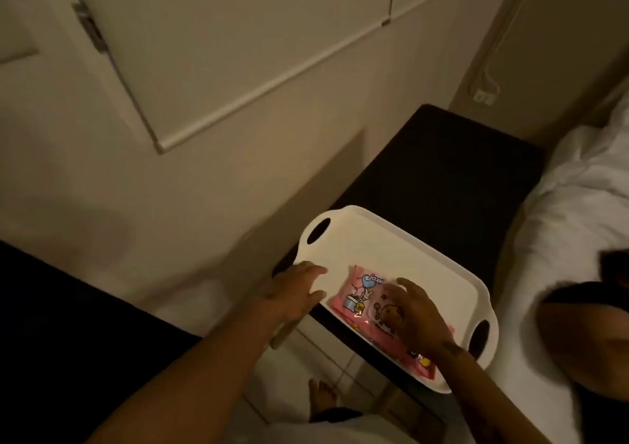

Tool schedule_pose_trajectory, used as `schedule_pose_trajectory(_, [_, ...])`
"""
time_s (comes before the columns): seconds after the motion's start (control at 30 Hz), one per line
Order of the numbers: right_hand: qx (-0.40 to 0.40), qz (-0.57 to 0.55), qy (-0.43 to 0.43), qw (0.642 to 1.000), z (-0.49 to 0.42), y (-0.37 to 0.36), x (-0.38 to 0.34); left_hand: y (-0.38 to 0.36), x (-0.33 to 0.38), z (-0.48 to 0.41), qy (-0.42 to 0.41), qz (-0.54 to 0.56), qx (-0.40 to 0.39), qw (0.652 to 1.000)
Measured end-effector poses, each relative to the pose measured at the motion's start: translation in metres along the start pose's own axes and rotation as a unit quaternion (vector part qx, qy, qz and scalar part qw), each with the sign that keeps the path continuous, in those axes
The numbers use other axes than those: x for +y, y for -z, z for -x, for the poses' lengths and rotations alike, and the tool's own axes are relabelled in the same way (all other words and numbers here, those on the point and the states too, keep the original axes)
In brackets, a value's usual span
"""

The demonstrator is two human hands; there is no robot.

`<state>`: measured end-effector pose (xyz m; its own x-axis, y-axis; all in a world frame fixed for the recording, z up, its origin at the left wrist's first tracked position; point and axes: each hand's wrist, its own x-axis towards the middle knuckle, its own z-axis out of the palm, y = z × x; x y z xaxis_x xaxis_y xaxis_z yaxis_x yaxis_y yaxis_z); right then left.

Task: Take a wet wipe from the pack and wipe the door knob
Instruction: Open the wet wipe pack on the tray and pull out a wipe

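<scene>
A pink wet wipe pack (362,294) with cartoon prints lies flat in a white tray (384,239) with cut-out handles. My right hand (413,311) rests on top of the pack's middle, fingers spread and bent over its flap. My left hand (296,290) lies on the tray's left rim, fingers apart, just left of the pack and apart from it. No door knob shows; only a door's hinge (90,28) is visible at the upper left.
The tray sits on a dark bedside table (439,168) beside a bed with white bedding (578,205). A dark-haired person (585,321) lies at the right edge. A wall socket (484,96) is behind. My foot (321,399) stands on tiled floor.
</scene>
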<state>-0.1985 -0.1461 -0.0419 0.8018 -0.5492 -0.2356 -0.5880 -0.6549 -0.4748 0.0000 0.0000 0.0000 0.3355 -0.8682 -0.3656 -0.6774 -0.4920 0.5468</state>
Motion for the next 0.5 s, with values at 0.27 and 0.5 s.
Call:
schedule_pose_trajectory(0.27, [0.066,0.034,0.044,0.996,0.020,-0.024,0.019,-0.061,0.027,-0.040,-0.114,-0.158,-0.097,0.976])
schedule_pose_trajectory(0.5, [0.026,0.064,0.058,0.996,0.017,-0.025,0.027,-0.072,0.026,-0.055,-0.127,-0.259,-0.114,0.951])
